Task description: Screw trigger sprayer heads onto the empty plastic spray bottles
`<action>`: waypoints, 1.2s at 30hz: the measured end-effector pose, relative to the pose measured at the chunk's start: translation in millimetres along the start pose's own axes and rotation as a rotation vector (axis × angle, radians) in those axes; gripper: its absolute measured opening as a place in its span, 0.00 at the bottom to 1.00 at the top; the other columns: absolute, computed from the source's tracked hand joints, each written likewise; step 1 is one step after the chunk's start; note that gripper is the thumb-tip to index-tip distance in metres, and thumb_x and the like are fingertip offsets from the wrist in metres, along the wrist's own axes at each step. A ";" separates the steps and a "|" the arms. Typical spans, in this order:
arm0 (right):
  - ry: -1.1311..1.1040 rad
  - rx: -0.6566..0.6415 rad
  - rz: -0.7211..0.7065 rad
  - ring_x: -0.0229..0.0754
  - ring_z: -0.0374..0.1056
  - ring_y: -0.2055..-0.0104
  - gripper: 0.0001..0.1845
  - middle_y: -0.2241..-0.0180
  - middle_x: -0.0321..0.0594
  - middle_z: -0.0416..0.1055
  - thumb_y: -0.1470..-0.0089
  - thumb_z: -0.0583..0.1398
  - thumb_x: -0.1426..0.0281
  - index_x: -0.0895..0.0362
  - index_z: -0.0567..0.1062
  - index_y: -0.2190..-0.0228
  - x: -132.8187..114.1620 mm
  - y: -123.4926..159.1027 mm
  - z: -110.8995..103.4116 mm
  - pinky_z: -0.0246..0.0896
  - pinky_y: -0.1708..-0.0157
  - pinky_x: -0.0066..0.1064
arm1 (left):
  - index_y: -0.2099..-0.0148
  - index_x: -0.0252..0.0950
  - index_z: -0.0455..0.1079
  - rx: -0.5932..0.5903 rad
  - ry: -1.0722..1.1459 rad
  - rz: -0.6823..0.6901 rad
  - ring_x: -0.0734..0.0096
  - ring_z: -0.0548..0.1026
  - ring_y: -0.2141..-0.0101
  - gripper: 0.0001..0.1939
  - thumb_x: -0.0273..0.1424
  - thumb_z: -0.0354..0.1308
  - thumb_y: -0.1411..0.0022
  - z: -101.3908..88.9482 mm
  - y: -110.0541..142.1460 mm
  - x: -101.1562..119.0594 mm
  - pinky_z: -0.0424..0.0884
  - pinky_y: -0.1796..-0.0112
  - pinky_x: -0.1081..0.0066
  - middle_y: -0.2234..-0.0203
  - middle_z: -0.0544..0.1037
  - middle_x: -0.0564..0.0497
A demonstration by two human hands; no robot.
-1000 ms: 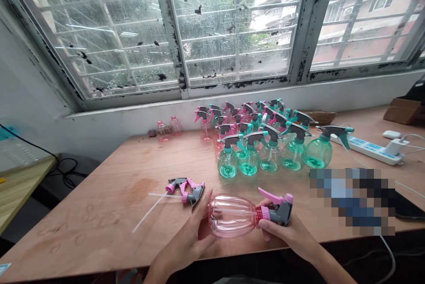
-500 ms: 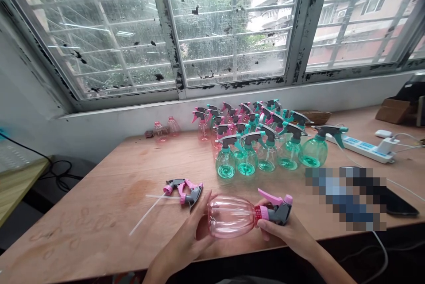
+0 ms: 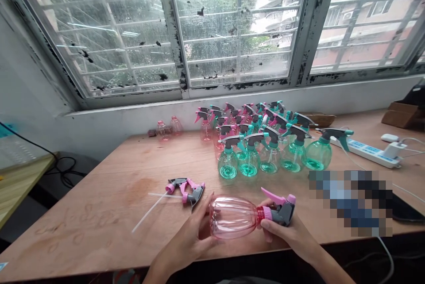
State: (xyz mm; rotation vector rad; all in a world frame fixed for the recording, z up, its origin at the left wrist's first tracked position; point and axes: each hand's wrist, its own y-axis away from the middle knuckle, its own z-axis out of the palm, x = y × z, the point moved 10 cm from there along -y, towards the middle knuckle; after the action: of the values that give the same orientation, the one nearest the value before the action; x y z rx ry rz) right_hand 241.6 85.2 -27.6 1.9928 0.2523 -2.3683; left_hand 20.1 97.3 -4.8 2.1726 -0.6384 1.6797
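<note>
**A:** Quick check — what have we got here?

**B:** We've got a pink plastic spray bottle (image 3: 232, 217) lying on its side right in front of us, over the desk (image 3: 99, 226), its long axis running roughly left to right. The base points left and the grey-and-pink trigger head (image 3: 282, 213) points right.

**A:** So which hand's nearer the trigger head?

**B:** The right hand (image 3: 285, 235) — it's wrapped around the neck, right under the head. The left hand (image 3: 186, 242) cups the rounded body near the base. Both are clamped on, well apart, with the bottle spanning the gap.

**A:** Is the bottle resting on the desk?

**B:** We can't really tell from this angle — it looks held just above it. Off to the left lie two loose trigger heads (image 3: 186, 191) and two clear dip tubes (image 3: 146, 216).
</note>
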 end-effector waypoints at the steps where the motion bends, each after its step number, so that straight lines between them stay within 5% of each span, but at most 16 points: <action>1: 0.000 -0.001 -0.009 0.42 0.69 0.78 0.21 0.80 0.33 0.75 0.48 0.70 0.53 0.54 0.75 0.60 -1.1 0.1 -0.3 0.66 0.74 0.34 | 0.25 0.47 0.42 -0.004 0.012 0.004 0.48 0.55 0.30 0.49 0.41 0.67 0.38 0.5 0.2 1.5 0.56 0.32 0.54 0.26 0.48 0.45; 6: 0.006 -0.004 -0.006 0.43 0.70 0.77 0.23 0.80 0.33 0.75 0.48 0.70 0.53 0.54 0.74 0.58 1.0 0.5 -1.4 0.67 0.72 0.35 | 0.24 0.46 0.39 -0.008 -0.056 0.022 0.48 0.51 0.29 0.46 0.40 0.62 0.34 1.1 1.2 8.7 0.55 0.32 0.56 0.27 0.53 0.46; 12: 0.002 -0.031 0.003 0.43 0.70 0.77 0.20 0.79 0.33 0.75 0.47 0.70 0.54 0.54 0.74 0.60 1.9 -0.5 1.1 0.66 0.72 0.34 | 0.24 0.46 0.33 -0.008 -0.124 0.011 0.50 0.43 0.27 0.57 0.39 0.70 0.40 -0.8 2.9 9.0 0.44 0.30 0.55 0.27 0.52 0.45; 16: 0.013 -0.025 0.000 0.43 0.70 0.76 0.21 0.78 0.34 0.75 0.47 0.70 0.54 0.55 0.74 0.61 0.1 -0.5 0.8 0.67 0.72 0.35 | 0.25 0.47 0.39 -0.013 -0.177 0.035 0.52 0.50 0.28 0.52 0.38 0.69 0.39 -1.5 3.5 10.3 0.47 0.30 0.56 0.27 0.52 0.45; 22: -0.009 -0.026 -0.005 0.41 0.70 0.76 0.20 0.78 0.33 0.75 0.47 0.70 0.55 0.54 0.73 0.60 -0.5 -0.4 1.3 0.67 0.73 0.33 | 0.25 0.56 0.34 -0.054 -0.108 0.109 0.54 0.57 0.30 0.43 0.37 0.58 0.30 0.9 2.1 3.3 0.58 0.33 0.56 0.26 0.49 0.49; 25: -0.019 -0.023 -0.013 0.41 0.70 0.77 0.20 0.78 0.32 0.75 0.47 0.70 0.56 0.54 0.73 0.60 0.0 -0.6 0.7 0.67 0.73 0.33 | 0.26 0.58 0.28 -0.102 -0.055 0.082 0.52 0.66 0.34 0.49 0.36 0.62 0.32 3.9 1.1 -0.4 0.65 0.36 0.55 0.26 0.48 0.47; 28: -0.015 -0.018 -0.008 0.41 0.70 0.77 0.21 0.78 0.33 0.75 0.47 0.71 0.56 0.54 0.73 0.59 2.2 -0.7 -0.4 0.67 0.72 0.33 | 0.25 0.54 0.28 -0.089 -0.058 0.054 0.51 0.62 0.33 0.57 0.34 0.69 0.39 1.0 1.3 0.2 0.60 0.34 0.54 0.26 0.48 0.45; 31: -0.013 -0.020 0.001 0.41 0.69 0.77 0.21 0.79 0.33 0.75 0.47 0.71 0.56 0.55 0.73 0.60 4.1 -1.0 -0.5 0.67 0.72 0.33 | 0.25 0.50 0.39 -0.057 -0.104 0.035 0.51 0.53 0.29 0.55 0.36 0.71 0.41 -3.2 2.1 -1.3 0.52 0.31 0.54 0.26 0.49 0.45; 36: -0.009 -0.029 -0.011 0.41 0.70 0.76 0.20 0.79 0.33 0.76 0.46 0.70 0.56 0.54 0.73 0.60 3.9 -1.1 0.1 0.67 0.72 0.33 | 0.25 0.53 0.34 -0.072 -0.084 0.073 0.50 0.57 0.31 0.51 0.37 0.66 0.36 -0.6 2.2 -5.1 0.58 0.33 0.54 0.25 0.47 0.46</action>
State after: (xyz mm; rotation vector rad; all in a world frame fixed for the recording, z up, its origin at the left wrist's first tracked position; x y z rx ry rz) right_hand 240.6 86.6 -31.3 1.9726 0.2965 -2.3657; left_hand 17.3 96.5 -9.6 2.2035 -0.7977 1.5822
